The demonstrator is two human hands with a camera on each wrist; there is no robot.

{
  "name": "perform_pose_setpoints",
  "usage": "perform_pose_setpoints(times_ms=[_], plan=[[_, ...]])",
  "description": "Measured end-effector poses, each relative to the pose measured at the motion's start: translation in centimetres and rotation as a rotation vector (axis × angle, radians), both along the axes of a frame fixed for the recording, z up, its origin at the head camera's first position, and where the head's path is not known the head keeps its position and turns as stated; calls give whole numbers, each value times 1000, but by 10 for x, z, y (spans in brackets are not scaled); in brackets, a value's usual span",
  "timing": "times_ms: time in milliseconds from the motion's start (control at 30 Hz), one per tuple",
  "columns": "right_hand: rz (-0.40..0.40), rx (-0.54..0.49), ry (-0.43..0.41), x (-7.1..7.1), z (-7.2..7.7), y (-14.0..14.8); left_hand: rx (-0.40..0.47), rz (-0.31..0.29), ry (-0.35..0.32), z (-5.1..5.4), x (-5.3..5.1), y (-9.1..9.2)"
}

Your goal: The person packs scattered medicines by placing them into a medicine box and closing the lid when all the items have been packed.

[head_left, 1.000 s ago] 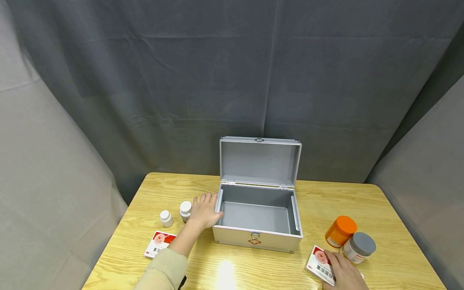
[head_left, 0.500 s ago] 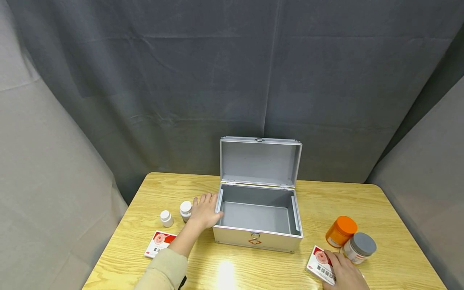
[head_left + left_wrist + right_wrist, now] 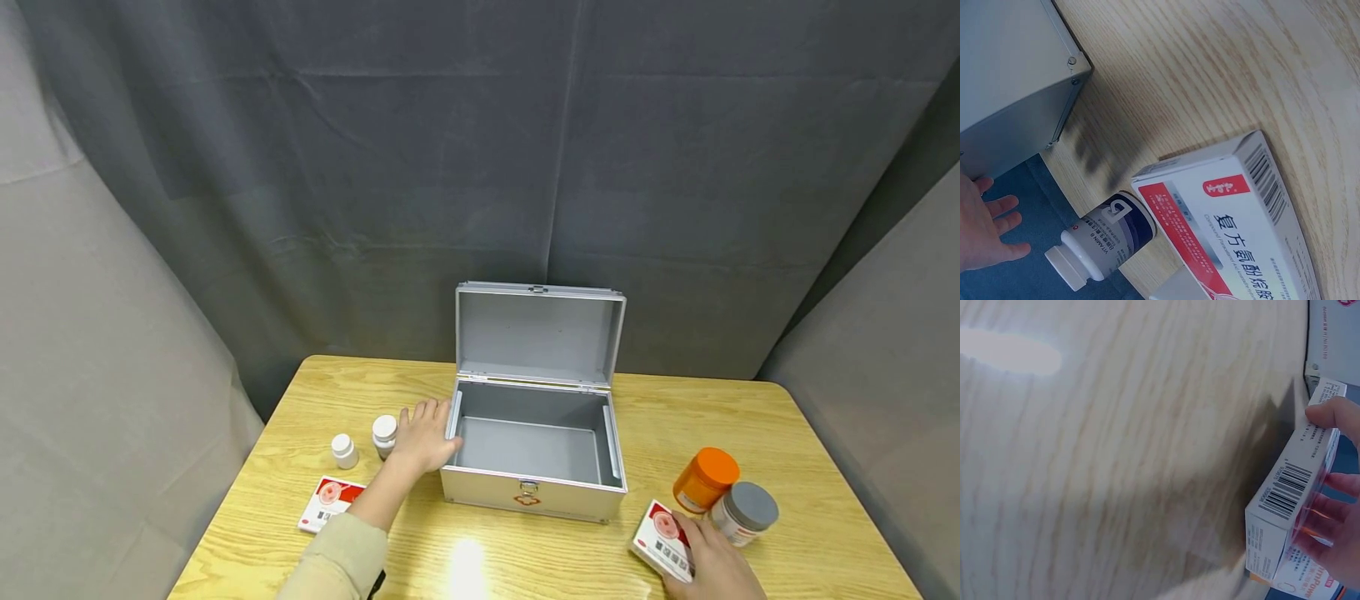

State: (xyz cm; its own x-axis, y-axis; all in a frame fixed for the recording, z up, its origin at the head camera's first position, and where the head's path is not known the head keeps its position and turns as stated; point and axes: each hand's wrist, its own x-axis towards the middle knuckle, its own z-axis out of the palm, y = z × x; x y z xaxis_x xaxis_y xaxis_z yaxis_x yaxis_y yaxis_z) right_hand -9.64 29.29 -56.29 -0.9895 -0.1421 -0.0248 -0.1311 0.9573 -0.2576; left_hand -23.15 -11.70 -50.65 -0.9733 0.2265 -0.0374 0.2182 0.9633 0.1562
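Observation:
An aluminium medicine case [image 3: 532, 500] stands in the middle of the table with its lid raised. My left hand [image 3: 427, 437] rests at the case's left rim, thumb over the edge and fingers spread outside; the left wrist view shows those fingers [image 3: 1007, 222] loosely extended. At the front right, my right hand [image 3: 712, 562] grips a red-and-white medicine box [image 3: 663, 542] between thumb and fingers. In the right wrist view the thumb presses one narrow side of that box [image 3: 1291, 481], which is tilted. My hand hides part of it in the head view.
Beside my right hand stand an orange bottle [image 3: 707, 479] and a grey-lidded bottle [image 3: 742, 512]. At left are a small white bottle [image 3: 344, 452], a vitamin B bottle [image 3: 1104, 234] and another medicine box [image 3: 1229, 212]. Grey curtains [image 3: 390, 183] hang behind and at both sides.
The right hand has tilted and slightly raised the medicine box, shifting it a little away from the table's front. The left hand and the case have not visibly moved.

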Motion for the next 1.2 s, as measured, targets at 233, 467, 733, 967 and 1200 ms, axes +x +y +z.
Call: perform_pose_setpoints(times_ms=[233, 467, 733, 967, 1200], plan=[[-8, -78, 93, 2, 7, -3, -1, 0, -8, 0, 1, 0], [-41, -170, 93, 2, 23, -8, 2, 1, -10, -1, 0, 1], [-97, -223, 23, -2, 40, -16, 13, 4, -15, 1, 1, 1], [-61, -284, 168, -5, 54, -21, 10, 2, -13, 0, 1, 1], [-49, -287, 247, -12, 70, -25, 9, 4, -15, -2, 0, 1]])
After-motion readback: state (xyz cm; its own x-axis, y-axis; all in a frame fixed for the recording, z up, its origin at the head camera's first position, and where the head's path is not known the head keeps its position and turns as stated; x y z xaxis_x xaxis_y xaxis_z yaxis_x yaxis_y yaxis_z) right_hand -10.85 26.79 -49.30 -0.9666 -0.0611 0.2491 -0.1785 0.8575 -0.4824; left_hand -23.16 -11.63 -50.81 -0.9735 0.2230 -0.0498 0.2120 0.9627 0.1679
